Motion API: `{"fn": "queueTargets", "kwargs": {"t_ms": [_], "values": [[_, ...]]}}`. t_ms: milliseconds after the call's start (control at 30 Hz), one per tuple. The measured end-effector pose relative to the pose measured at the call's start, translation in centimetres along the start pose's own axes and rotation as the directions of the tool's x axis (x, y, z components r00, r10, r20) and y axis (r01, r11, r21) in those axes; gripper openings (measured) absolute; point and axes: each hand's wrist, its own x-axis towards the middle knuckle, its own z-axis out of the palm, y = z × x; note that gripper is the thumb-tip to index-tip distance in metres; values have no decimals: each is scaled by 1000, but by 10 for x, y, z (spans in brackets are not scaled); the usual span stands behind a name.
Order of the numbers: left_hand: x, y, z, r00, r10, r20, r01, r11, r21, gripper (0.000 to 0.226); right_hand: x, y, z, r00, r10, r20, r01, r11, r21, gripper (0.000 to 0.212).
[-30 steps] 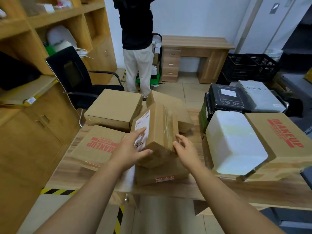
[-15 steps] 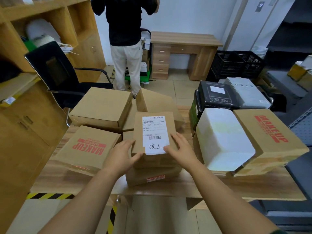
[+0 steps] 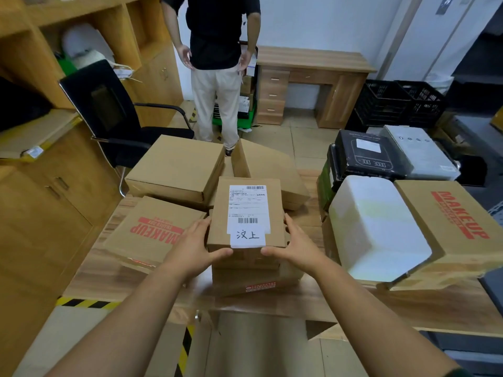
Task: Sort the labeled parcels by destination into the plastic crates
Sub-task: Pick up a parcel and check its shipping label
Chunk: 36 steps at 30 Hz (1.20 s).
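Small brown parcel (image 3: 246, 213), held label-up between the left hand (image 3: 193, 247) and right hand (image 3: 297, 247), thumbs on its near edge; white shipping label (image 3: 247, 214) bore barcodes and handwritten characters. It sat atop another carton (image 3: 253, 278) on a wooden table (image 3: 408, 306). To the left lay a MAKEUP box (image 3: 152, 231) and a plain carton (image 3: 177, 165); to the right, a white foam box (image 3: 377, 229) leaned on a second MAKEUP carton (image 3: 460, 227). Black crates (image 3: 400, 103) stood beyond, near a desk (image 3: 313, 80). A person in pale trousers (image 3: 217, 102) stood behind.
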Motion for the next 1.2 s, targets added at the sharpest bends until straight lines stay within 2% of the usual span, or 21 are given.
{"fn": "queueTargets", "kwargs": {"t_ms": [233,433,567,900,1067,1200], "values": [[-6,-3,5,997,58,-46,-62,992,-109,87,1,1,14,996,-59,-65,63,997,50,99],[-16,14,-22,969,133,-208,-173,967,-187,100,-19,-35,-1,966,-162,-201,163,987,-12,84],[-12,44,-57,934,174,-311,-246,947,-208,112,-27,-74,-18,916,-256,-309,253,966,-52,99],[-18,93,-134,792,358,-495,-473,872,-127,105,-49,-147,-43,768,-427,-476,403,901,-159,117],[-29,90,-145,816,336,-471,-463,867,-185,107,-63,-160,-37,746,-449,-492,391,893,-221,124],[-37,82,-147,802,351,-483,-490,850,-195,107,-69,-163,-28,714,-473,-517,380,881,-282,123]]}}
